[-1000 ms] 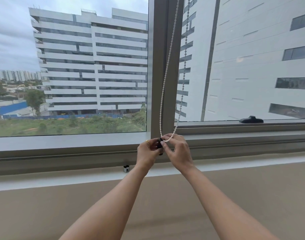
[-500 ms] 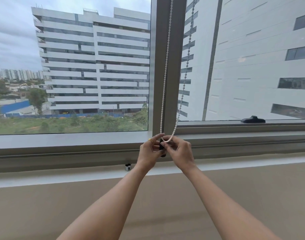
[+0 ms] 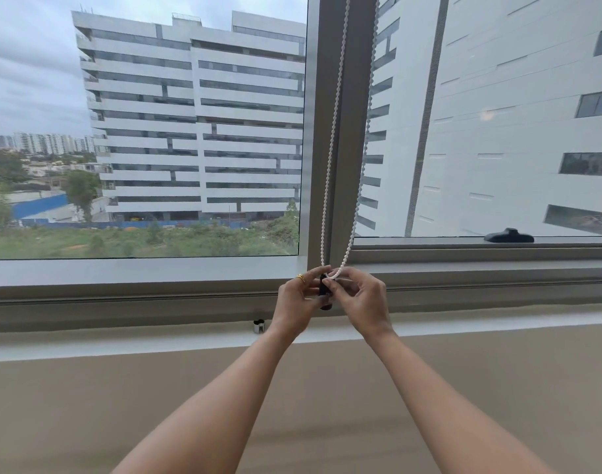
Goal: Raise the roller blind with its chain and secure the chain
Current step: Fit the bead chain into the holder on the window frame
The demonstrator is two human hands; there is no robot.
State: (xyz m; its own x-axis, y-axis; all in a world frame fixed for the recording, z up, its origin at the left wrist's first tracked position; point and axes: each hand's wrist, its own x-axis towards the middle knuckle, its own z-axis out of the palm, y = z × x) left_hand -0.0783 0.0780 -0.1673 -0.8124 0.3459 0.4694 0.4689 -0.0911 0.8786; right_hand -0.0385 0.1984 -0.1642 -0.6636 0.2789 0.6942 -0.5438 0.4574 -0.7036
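A white bead chain (image 3: 331,159) hangs as a loop in front of the grey window mullion (image 3: 354,131), running out of the top of the view. The blind itself is out of sight above. The loop's bottom end sits at a small black chain holder (image 3: 324,291) on the lower frame. My left hand (image 3: 294,302), with a gold ring, grips the black holder from the left. My right hand (image 3: 363,299) pinches the bottom of the chain loop at the holder's top.
A black window handle (image 3: 508,236) lies on the right pane's lower frame. A small chrome fitting (image 3: 259,326) stands on the white sill (image 3: 122,343). Below is a beige wall (image 3: 87,405). Buildings and greenery show through the glass.
Both hands stay at the chain's bottom end. The left fingers have shifted up on the holder, and the chain loop has drawn straighter against the mullion.
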